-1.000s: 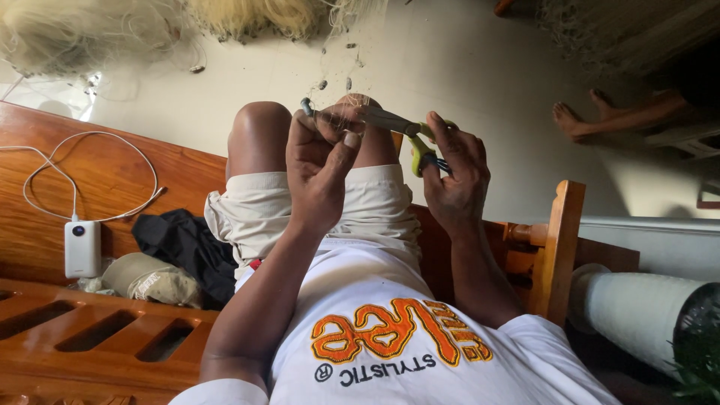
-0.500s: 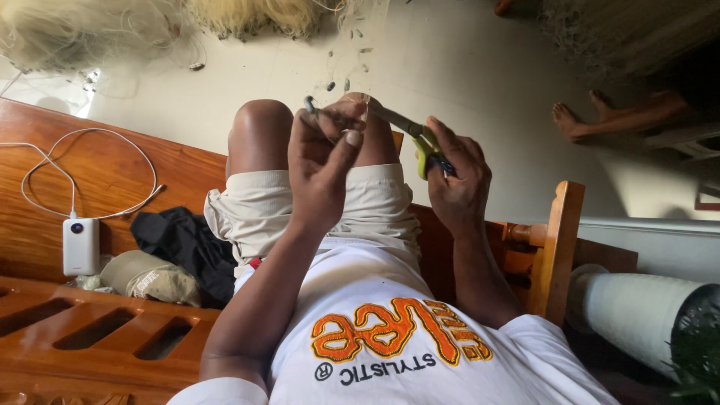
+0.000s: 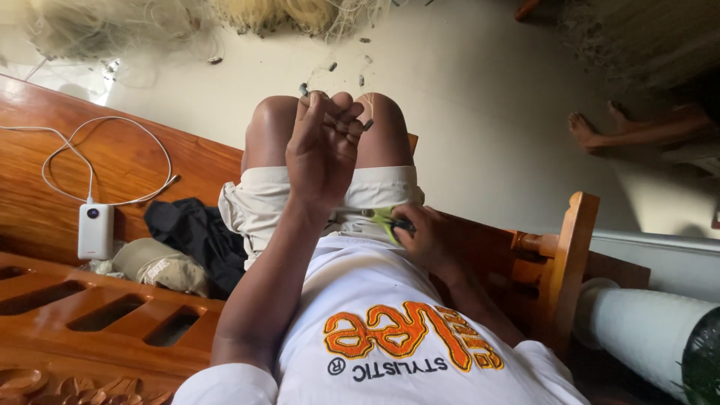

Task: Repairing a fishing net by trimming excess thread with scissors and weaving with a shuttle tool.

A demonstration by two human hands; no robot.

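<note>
**Fine net line pinched high, green tool low at the waist**

Head view: the left hand (image 3: 324, 146) is raised over the knees, fingers closed on thin net line (image 3: 330, 75) strung with small dark weights; the strands themselves are nearly too fine to trace. The right hand (image 3: 424, 238), at about four o'clock from the left, rests at the waist, curled around a green-handled tool (image 3: 386, 219), probably scissors, whose blades are hidden. The net pile (image 3: 150, 22) at twelve o'clock is cut off by the frame edge. A white power bank (image 3: 96, 231) with its cable lies on the wooden bench (image 3: 45, 202) at nine o'clock.
</note>
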